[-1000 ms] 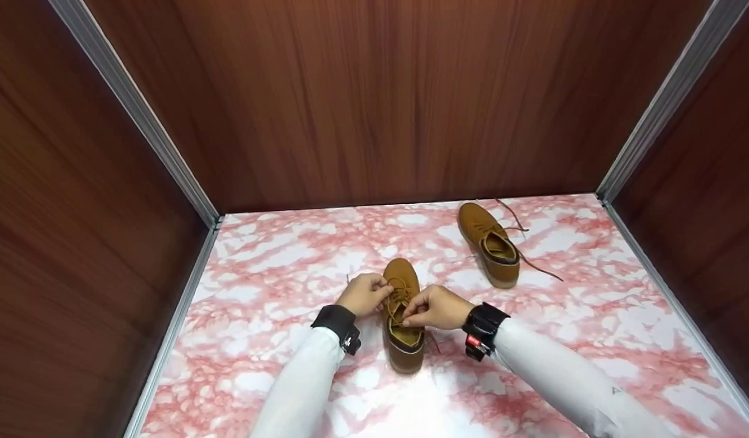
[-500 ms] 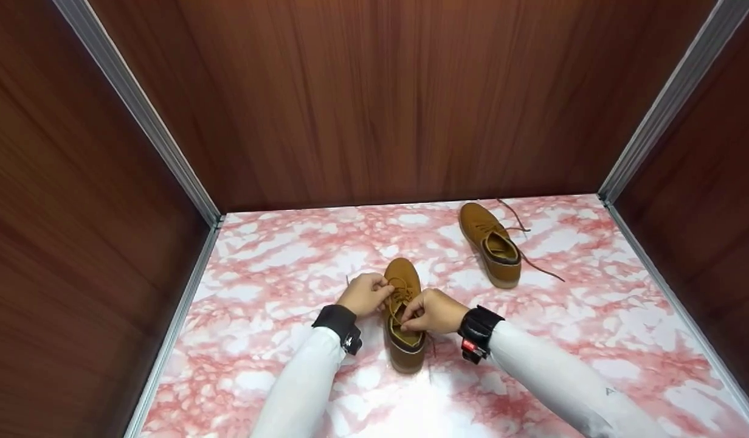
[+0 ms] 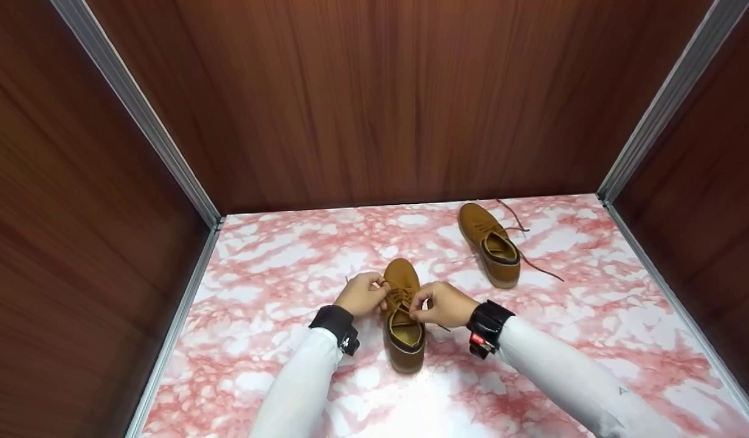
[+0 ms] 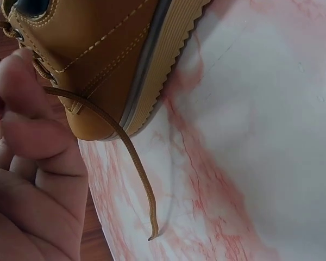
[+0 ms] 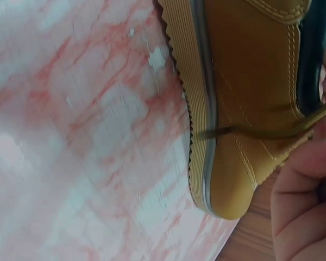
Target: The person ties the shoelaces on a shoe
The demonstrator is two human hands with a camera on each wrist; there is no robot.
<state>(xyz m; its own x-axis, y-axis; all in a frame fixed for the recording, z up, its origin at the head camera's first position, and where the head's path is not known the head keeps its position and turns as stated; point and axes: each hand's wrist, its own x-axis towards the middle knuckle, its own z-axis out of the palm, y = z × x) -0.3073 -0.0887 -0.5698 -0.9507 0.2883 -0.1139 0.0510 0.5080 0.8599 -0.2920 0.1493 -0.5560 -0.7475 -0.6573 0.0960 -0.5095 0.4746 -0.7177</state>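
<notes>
A tan lace-up shoe (image 3: 406,362) stands on the marbled surface between the two hands, toe pointing away from me. My left hand (image 3: 361,295) is at the left side of its lacing, thumb and fingertips pinching the brown shoelace (image 4: 133,149). The free end of that lace hangs past the toe side in the left wrist view. On the right side of the lacing, my right hand (image 3: 445,304) pinches the other end of the shoelace (image 5: 261,132) between thumb and forefinger. Its loose tip crosses the shoe's side, blurred, in the right wrist view. The fingers partly hide the eyelets.
A second tan shoe (image 3: 476,218) stands farther back on the right, its untied lace (image 3: 541,272) trailing on the red-and-white marbled surface (image 3: 277,261). Brown wood-grain panels (image 3: 374,103) with metal corner strips enclose the back and both sides.
My right hand has moved from over the shoe's opening a little up and to the right, drawing the lace with it. The left hand has stayed almost in place.
</notes>
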